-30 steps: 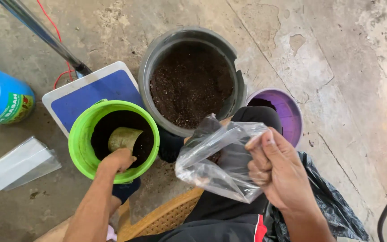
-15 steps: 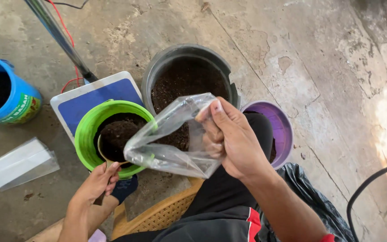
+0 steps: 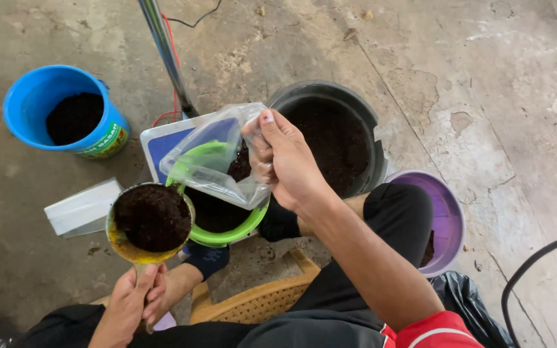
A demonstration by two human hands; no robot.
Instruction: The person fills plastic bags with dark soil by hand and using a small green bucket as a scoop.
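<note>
L hand at ~7 o'clock, low in frame: fingers curled shut round a scoop handle, forearm running off the bottom edge. R hand near centre, forearm coming in from ~5 o'clock, wrist roughly straight, back of hand facing up. R thumb + fingers pinched on the bag edge, knuckles pointing ~11 o'clock.

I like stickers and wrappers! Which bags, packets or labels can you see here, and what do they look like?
Clear plastic bag: held open in the right hand over the green bucket, crinkly, see-through.
Label: band around the blue bucket, far left, green and yellow with red.
Flat packet: on the floor left of the soil scoop, whitish, rectangular.
</note>
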